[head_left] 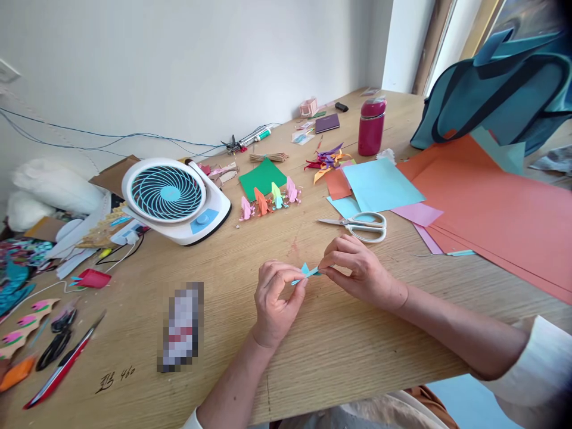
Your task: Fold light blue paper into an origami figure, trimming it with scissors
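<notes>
Two ends of a small folded blue paper (308,273) are pinched: one between thumb and index finger of the left hand (277,301), the other between thumb and fingertips of the right hand (360,271), the remaining fingers being loosely curled. The paper is held over the wooden tabletop (227,310), back from its front edge. Reach beyond the right knuckles is bounded closely by white-handled scissors (348,222), and farther off by four paper figures (261,201) and a desk fan (167,193). On the right, orange sheets (504,208) are spread. On the left, a stretch of wood separates the hand from a pixelated object (181,328), whose identity cannot be made out. The paper's folds are partly covered by fingertips; a teal bag (500,89) is cut off at the right border.
</notes>
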Motion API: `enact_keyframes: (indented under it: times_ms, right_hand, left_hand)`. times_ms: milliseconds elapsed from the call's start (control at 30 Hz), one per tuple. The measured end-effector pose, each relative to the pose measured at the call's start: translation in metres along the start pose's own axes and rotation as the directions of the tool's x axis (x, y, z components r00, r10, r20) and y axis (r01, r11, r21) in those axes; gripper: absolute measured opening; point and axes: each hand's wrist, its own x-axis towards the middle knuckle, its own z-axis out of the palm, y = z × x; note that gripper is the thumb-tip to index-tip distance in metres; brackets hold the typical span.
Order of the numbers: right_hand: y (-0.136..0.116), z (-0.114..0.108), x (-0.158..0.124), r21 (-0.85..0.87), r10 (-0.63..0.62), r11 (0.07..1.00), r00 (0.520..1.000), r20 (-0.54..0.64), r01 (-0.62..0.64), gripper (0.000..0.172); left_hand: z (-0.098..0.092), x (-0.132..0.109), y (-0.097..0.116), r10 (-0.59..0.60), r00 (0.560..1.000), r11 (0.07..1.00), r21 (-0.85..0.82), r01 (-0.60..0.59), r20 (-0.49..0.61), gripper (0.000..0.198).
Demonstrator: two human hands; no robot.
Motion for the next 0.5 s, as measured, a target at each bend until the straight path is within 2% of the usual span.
enact_keyframes:
  times_ms: [367, 500]
  right_hand:
    - [0.0003, -0.0006, 0.0000, -0.025, 0.008, 1.000, 1.000, -0.009, -0.008, 0.008]
    - [-0.0015, 0.0005, -0.0006, -0.026, -0.023, 0.999, 1.000, 0.008, 0.023, 0.005]
  left_hand:
    - [-0.0014, 0.0007, 0.0010, -0.007, 1.000, 1.000, 0.003, 0.007, -0.026, 0.013]
    - [-0.0004, 0.0006, 0.0024, 0.017, 1.000, 1.000, -0.003, -0.017, -0.002, 0.015]
